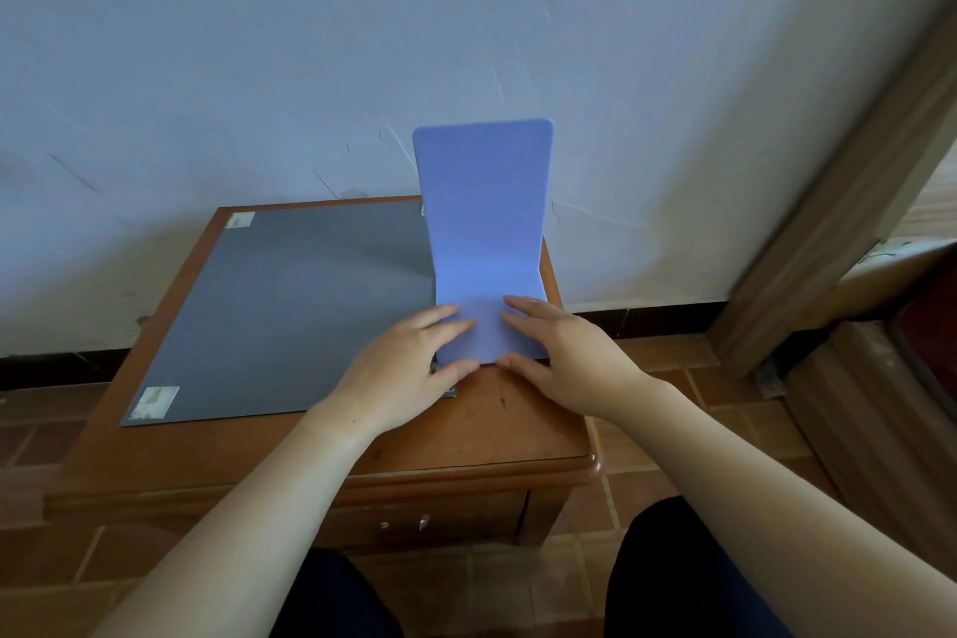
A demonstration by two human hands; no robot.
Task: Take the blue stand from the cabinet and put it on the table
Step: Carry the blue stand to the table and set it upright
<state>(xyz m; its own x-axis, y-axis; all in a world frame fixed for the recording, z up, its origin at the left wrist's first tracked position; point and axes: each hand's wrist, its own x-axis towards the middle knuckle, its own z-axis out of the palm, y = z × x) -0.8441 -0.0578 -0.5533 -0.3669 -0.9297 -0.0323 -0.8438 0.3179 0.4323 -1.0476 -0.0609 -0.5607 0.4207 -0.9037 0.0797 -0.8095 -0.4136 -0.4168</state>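
Blue stand (487,228) upright at centre frame on wooden counter (518,420); left hand (399,373) and right hand (564,358) spread flat, pressing its base.

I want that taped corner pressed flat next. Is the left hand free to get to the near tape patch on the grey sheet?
Probably yes. The left hand rests on the blue stand, and the tape patch lies to its left on the grey sheet with nothing between them.

No readable text, brand or number appeared anywhere. Two worn stickers (240,220) on the grey sheet (290,306), at mid-left of the frame, were illegible.
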